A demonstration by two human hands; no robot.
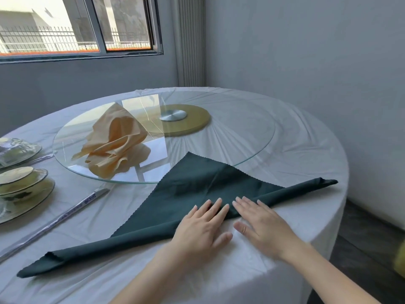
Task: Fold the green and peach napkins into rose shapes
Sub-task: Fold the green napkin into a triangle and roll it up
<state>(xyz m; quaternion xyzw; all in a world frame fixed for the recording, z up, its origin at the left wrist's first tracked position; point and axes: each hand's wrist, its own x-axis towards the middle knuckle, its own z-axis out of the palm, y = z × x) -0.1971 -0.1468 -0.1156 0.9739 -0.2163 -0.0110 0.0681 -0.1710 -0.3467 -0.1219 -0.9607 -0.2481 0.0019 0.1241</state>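
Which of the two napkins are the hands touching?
The green napkin, flat under the left hand and right hand; the peach napkin sits bunched on the glass turntable, untouched.

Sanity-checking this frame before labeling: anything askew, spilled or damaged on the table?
Nothing spilled or damaged. Two small things: the green napkin has its tip overlapping the glass turntable rim, over or under unclear, and its right end nearly reaches the table edge. The peach napkin on the turntable looks loose and lopsided.
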